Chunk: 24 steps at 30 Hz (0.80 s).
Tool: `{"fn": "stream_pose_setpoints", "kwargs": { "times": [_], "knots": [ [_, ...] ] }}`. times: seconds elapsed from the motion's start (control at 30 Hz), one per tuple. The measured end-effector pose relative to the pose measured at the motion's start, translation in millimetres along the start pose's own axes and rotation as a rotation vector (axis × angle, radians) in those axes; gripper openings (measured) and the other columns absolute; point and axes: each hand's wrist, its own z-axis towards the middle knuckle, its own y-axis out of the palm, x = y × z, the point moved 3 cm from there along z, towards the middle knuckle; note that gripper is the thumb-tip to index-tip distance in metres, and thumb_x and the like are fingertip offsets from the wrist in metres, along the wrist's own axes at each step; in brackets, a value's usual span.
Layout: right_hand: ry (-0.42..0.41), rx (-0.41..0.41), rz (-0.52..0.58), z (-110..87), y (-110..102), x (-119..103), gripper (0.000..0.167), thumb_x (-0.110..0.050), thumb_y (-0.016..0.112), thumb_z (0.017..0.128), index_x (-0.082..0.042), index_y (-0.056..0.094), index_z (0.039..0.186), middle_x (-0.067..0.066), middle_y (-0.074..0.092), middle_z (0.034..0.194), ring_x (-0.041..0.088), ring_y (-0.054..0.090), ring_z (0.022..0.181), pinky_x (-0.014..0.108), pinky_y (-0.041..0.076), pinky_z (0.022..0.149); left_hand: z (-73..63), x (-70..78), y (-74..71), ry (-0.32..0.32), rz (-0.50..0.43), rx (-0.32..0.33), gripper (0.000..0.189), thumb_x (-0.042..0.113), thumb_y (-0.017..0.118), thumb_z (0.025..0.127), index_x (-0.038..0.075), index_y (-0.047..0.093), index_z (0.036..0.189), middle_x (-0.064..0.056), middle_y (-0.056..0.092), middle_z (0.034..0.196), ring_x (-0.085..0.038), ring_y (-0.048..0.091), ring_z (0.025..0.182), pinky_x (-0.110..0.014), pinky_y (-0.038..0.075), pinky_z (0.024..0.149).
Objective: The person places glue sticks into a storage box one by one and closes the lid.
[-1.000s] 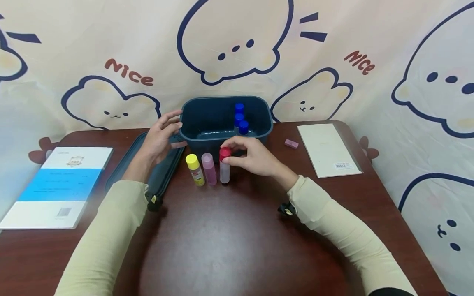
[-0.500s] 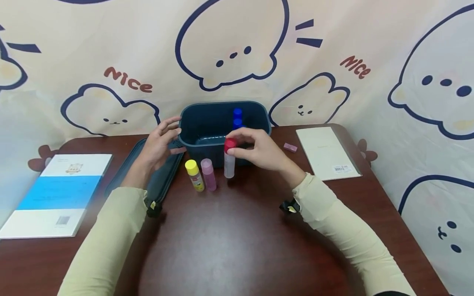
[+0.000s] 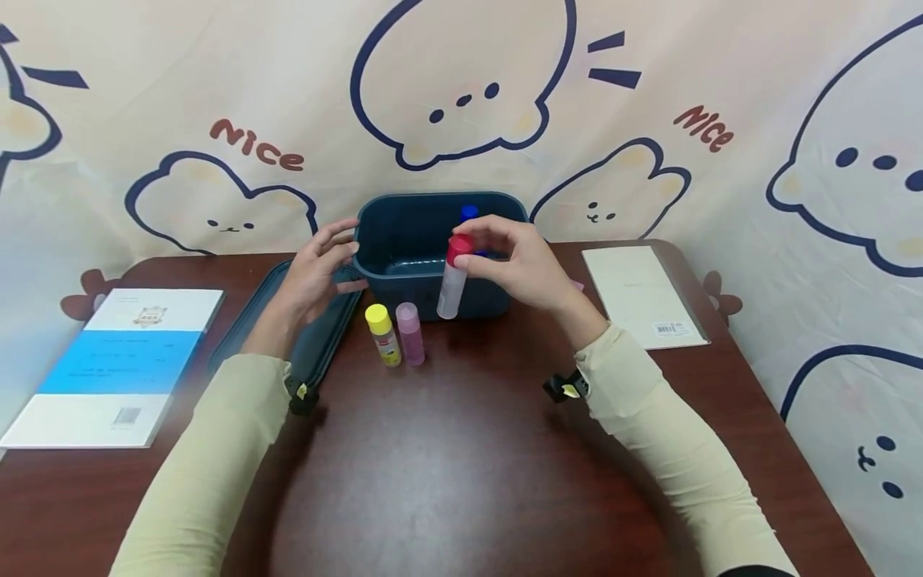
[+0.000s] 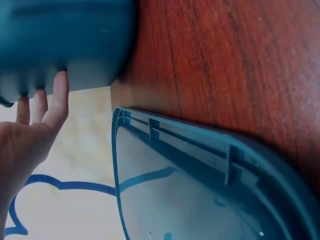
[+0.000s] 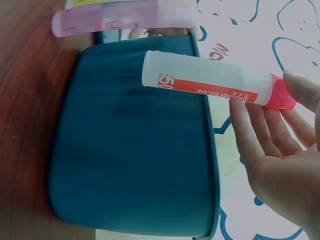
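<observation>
My right hand [image 3: 522, 260] pinches a liquid glue bottle [image 3: 452, 282] by its red cap, with the bottle tilted in front of the dark teal bin [image 3: 404, 292]. In the right wrist view the white glue bottle [image 5: 200, 77] bears a red label reading "LIQUID GLUE". My left hand [image 3: 306, 276] has its fingers extended against the bin's left side; in the left wrist view the fingertips [image 4: 61, 82] touch the bin wall [image 4: 60, 45]. A blue-capped bottle [image 3: 469, 212] shows inside the bin, partly hidden by my right hand. A yellow-capped bottle [image 3: 383, 335] and a pink bottle [image 3: 411, 335] stand in front.
The bin's teal lid [image 3: 317, 340] lies on the table left of the bin, under my left wrist. A blue and white book [image 3: 122, 361] is at the far left. A pale notebook [image 3: 638, 292] lies at the right. A printed cloth [image 3: 461, 136] hangs behind.
My right hand has lifted the red-capped glue bottle off the table and moved it up and rightward, tilting it before the bin. My left hand stays at the bin's side.
</observation>
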Motion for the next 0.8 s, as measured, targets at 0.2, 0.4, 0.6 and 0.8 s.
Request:
{"fn": "stream_pose_setpoints", "kwargs": {
  "times": [0.2, 0.4, 0.6, 0.8],
  "knots": [
    [-0.025, 0.013, 0.076, 5.8, 0, -5, 0.034, -0.005, 0.071, 0.095, 0.0, 0.065, 0.127, 0.011, 0.065, 0.12, 0.026, 0.062, 0.107, 0.035, 0.059, 0.083, 1.2, -0.7, -0.5, 0.005, -0.028, 0.001, 0.048, 0.026, 0.054, 0.106, 0.022, 0.042, 0.152, -0.008, 0.032, 0.156, -0.034, 0.034, 0.129, -0.063, 0.043, 0.104],
    [-0.012, 0.027, 0.143, 8.5, 1, 1, 0.034, -0.004, 0.069, 0.095, 0.002, 0.063, 0.128, 0.013, 0.065, 0.119, 0.029, 0.063, 0.104, 0.037, 0.06, 0.081, 1.4, -1.7, -0.1, 0.005, -0.037, -0.007, 0.047, 0.025, 0.054, 0.107, 0.022, 0.043, 0.152, -0.009, 0.032, 0.155, -0.035, 0.036, 0.13, -0.063, 0.043, 0.103],
    [-0.025, 0.048, 0.242, 10.6, 0, 4, 0.034, 0.0, 0.068, 0.095, 0.005, 0.061, 0.127, 0.016, 0.066, 0.117, 0.033, 0.063, 0.101, 0.04, 0.061, 0.08, 1.9, -1.4, -0.1, -0.001, -0.034, -0.004, 0.046, 0.026, 0.054, 0.106, 0.022, 0.043, 0.151, -0.009, 0.032, 0.155, -0.034, 0.036, 0.13, -0.063, 0.042, 0.104],
    [-0.025, 0.054, 0.322, 11.3, 1, 5, 0.029, 0.007, 0.068, 0.092, 0.004, 0.062, 0.12, 0.018, 0.064, 0.118, 0.032, 0.062, 0.103, 0.039, 0.061, 0.079, 2.1, -0.7, -1.1, -0.006, -0.035, 0.001, 0.046, 0.026, 0.055, 0.106, 0.023, 0.043, 0.151, -0.008, 0.033, 0.156, -0.031, 0.038, 0.127, -0.063, 0.042, 0.105]
  ]
}}
